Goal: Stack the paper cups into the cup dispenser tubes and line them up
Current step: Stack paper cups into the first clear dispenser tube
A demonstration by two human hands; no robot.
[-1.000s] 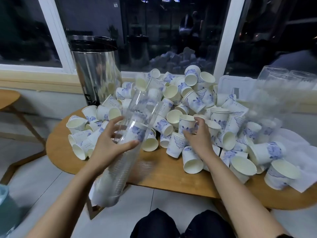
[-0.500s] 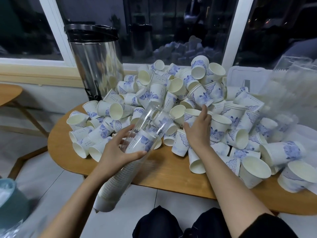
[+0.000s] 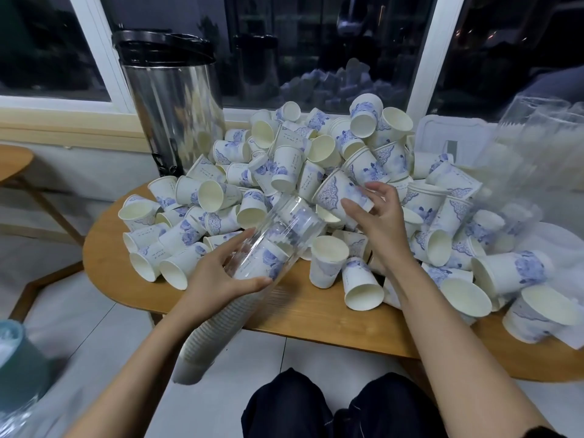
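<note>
A big heap of white paper cups with blue flower prints covers the round wooden table. My left hand grips a clear plastic dispenser tube, tilted with its open mouth up toward the heap. A stack of nested cups fills its lower part, which hangs over the table's front edge. My right hand holds one blue-printed cup lifted just above and to the right of the tube's mouth.
A tall steel urn with a black lid stands at the back left by the window. More clear tubes lean at the far right over white plastic sheeting. A teal bin is at the lower left, my knees below.
My right hand has picked a cup out of the heap and raised it toward the tube's mouth. The left hand still holds the tube in about the same tilt.
</note>
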